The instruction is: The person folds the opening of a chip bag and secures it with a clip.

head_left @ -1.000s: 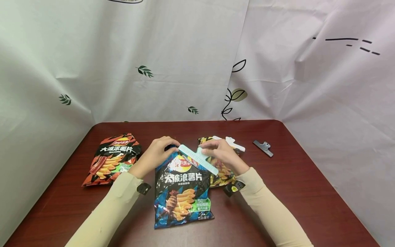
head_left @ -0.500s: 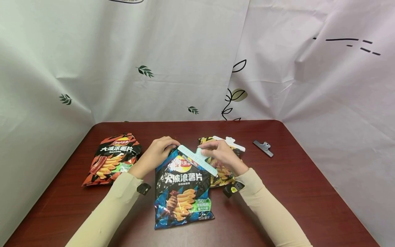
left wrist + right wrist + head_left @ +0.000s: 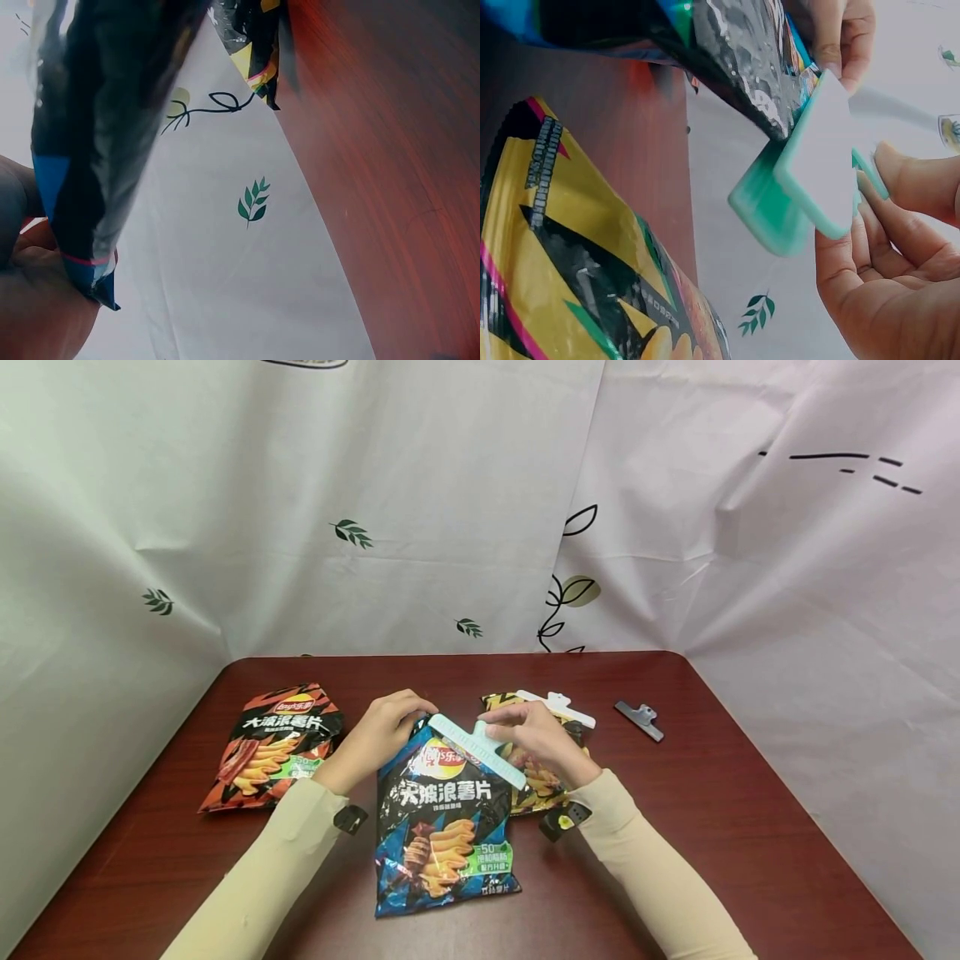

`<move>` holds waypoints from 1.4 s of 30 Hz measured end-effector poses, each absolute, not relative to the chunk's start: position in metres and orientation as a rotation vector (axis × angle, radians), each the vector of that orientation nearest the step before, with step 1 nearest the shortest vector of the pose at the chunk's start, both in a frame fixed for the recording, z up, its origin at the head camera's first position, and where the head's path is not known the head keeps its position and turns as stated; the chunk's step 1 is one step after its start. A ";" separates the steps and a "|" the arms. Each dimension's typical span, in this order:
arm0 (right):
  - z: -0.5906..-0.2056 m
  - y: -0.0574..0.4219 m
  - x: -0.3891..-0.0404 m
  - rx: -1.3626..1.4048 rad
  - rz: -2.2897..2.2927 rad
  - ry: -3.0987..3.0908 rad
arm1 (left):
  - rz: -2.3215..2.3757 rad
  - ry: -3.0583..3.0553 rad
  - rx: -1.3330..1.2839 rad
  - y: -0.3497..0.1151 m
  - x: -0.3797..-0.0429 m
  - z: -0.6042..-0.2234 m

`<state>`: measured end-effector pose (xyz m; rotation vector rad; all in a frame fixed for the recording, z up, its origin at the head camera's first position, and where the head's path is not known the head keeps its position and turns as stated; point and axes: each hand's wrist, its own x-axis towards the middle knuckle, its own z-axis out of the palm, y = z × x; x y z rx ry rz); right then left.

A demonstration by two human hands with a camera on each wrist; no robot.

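Curled thumb and fingers of the right hand (image 3: 542,739) pinch the mint clip (image 3: 478,752), mid-frame; the left hand (image 3: 377,735) grips the top of the blue chip bag (image 3: 444,827). The clip's long bar slants from upper left to lower right, while the bag's length runs up the frame, top end uppermost. The yellow bag (image 3: 545,785) lies right of centre.

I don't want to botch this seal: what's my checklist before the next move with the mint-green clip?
1. Left hand holds the blue bag near its top corner: ok.
2. Right hand pinches the mint-green clip by its handle: ok.
3. Clip's jaws parted: ok.
4. Whole top edge between the jaws: cannot tell.
5. Grey clip clear of both hands: ok.
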<state>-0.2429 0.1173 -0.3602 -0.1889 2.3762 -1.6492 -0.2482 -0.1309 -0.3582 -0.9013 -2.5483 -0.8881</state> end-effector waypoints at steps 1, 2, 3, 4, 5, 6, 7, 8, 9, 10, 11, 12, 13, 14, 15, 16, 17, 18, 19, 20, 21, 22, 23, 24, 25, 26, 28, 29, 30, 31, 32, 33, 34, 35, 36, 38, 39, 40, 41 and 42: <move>-0.360 0.117 -0.243 -0.185 -1.654 2.373 | -0.890 -2.549 -0.901 -0.131 -0.248 -0.358; -0.360 0.116 -0.243 -0.181 -1.659 2.366 | -0.891 -2.550 -0.902 -0.131 -0.248 -0.359; -0.360 0.116 -0.243 -0.183 -1.662 2.366 | -0.894 -2.551 -0.901 -0.131 -0.248 -0.359; -0.361 0.116 -0.243 -0.177 -1.666 2.360 | -0.897 -2.552 -0.901 -0.131 -0.248 -0.359; -0.361 0.116 -0.243 -0.170 -1.669 2.353 | -0.900 -2.554 -0.900 -0.131 -0.248 -0.359; -0.361 0.115 -0.243 -0.160 -1.673 2.346 | -0.904 -2.555 -0.899 -0.131 -0.248 -0.359; -0.361 0.115 -0.244 -0.153 -1.675 2.341 | -0.906 -2.555 -0.899 -0.131 -0.248 -0.358; -0.361 0.115 -0.244 -0.144 -1.674 2.337 | -0.910 -2.557 -0.896 -0.131 -0.248 -0.358; -0.361 0.115 -0.244 -0.133 -1.676 2.334 | -0.912 -2.558 -0.894 -0.131 -0.248 -0.358; -0.361 0.115 -0.244 -0.120 -1.678 2.325 | -0.914 -2.559 -0.891 -0.130 -0.248 -0.358; -0.361 0.115 -0.244 -0.117 -1.681 2.320 | -0.917 -2.561 -0.887 -0.130 -0.248 -0.358; -0.361 0.115 -0.244 -0.114 -1.684 2.315 | -0.922 -2.561 -0.883 -0.130 -0.247 -0.357; -0.361 0.114 -0.244 -0.113 -1.683 2.313 | -0.924 -2.561 -0.883 -0.130 -0.247 -0.358; -0.361 0.114 -0.244 -0.113 -1.683 2.313 | -0.927 -2.564 -0.878 -0.130 -0.247 -0.358; -0.362 0.114 -0.244 -0.116 -1.685 2.312 | -0.928 -2.563 -0.877 -0.130 -0.247 -0.358; -0.362 0.114 -0.244 -0.118 -1.686 2.307 | -0.930 -2.563 -0.875 -0.130 -0.247 -0.358; -0.362 0.114 -0.244 -0.120 -1.688 2.304 | -0.929 -2.563 -0.874 -0.130 -0.247 -0.358; -0.362 0.114 -0.244 -0.124 -1.688 2.304 | -0.930 -2.561 -0.876 -0.130 -0.247 -0.358; -0.362 0.113 -0.244 -0.128 -1.687 2.304 | -0.927 -2.560 -0.877 -0.129 -0.247 -0.358; -0.362 0.113 -0.244 -0.124 -1.690 2.297 | -0.926 -2.560 -0.876 -0.129 -0.248 -0.358; -0.362 0.113 -0.244 -0.120 -1.693 2.292 | -0.925 -2.557 -0.880 -0.129 -0.248 -0.358; -0.362 0.112 -0.244 -0.116 -1.693 2.287 | -0.923 -2.556 -0.882 -0.129 -0.248 -0.358; -0.363 0.112 -0.244 -0.113 -1.693 2.286 | -0.922 -2.557 -0.882 -0.129 -0.248 -0.359; -0.363 0.112 -0.244 -0.111 -1.688 2.291 | -0.922 -2.558 -0.882 -0.130 -0.248 -0.359; -0.362 0.111 -0.243 -0.106 -1.685 2.290 | -0.921 -2.560 -0.881 -0.130 -0.248 -0.359; -0.363 0.111 -0.243 -0.100 -1.681 2.294 | -0.921 -2.562 -0.881 -0.130 -0.248 -0.359; -0.363 0.111 -0.243 -0.099 -1.674 2.303 | -0.922 -2.562 -0.883 -0.130 -0.248 -0.359; -0.363 0.110 -0.243 -0.102 -1.670 2.308 | -0.923 -2.563 -0.882 -0.130 -0.248 -0.359; -0.363 0.110 -0.243 -0.104 -1.666 2.311 | -0.922 -2.562 -0.885 -0.130 -0.248 -0.359; -0.363 0.110 -0.243 -0.109 -1.663 2.313 | -0.922 -2.560 -0.888 -0.130 -0.248 -0.359; -0.363 0.110 -0.243 -0.113 -1.660 2.316 | -0.922 -2.559 -0.892 -0.130 -0.247 -0.359; -0.363 0.109 -0.243 -0.116 -1.658 2.317 | -0.921 -2.560 -0.893 -0.130 -0.247 -0.359; -0.363 0.109 -0.243 -0.123 -1.653 2.320 | -0.922 -2.563 -0.892 -0.130 -0.247 -0.359; -0.364 0.109 -0.243 -0.126 -1.651 2.322 | -0.921 -2.567 -0.890 -0.130 -0.248 -0.359; -0.364 0.109 -0.243 -0.126 -1.648 2.321 | -0.920 -2.571 -0.890 -0.130 -0.248 -0.359; -0.364 0.108 -0.243 -0.128 -1.647 2.321 | -0.918 -2.577 -0.888 -0.130 -0.248 -0.359; -0.364 0.108 -0.244 -0.127 -1.647 2.319 | -0.917 -2.576 -0.889 -0.130 -0.248 -0.359; -0.365 0.108 -0.244 -0.126 -1.647 2.316 | -0.917 -2.577 -0.891 -0.130 -0.248 -0.359; -0.365 0.108 -0.244 -0.124 -1.648 2.315 | -0.915 -2.577 -0.891 -0.130 -0.248 -0.359; -0.365 0.107 -0.245 -0.123 -1.648 2.314 | -0.915 -2.576 -0.892 -0.130 -0.248 -0.359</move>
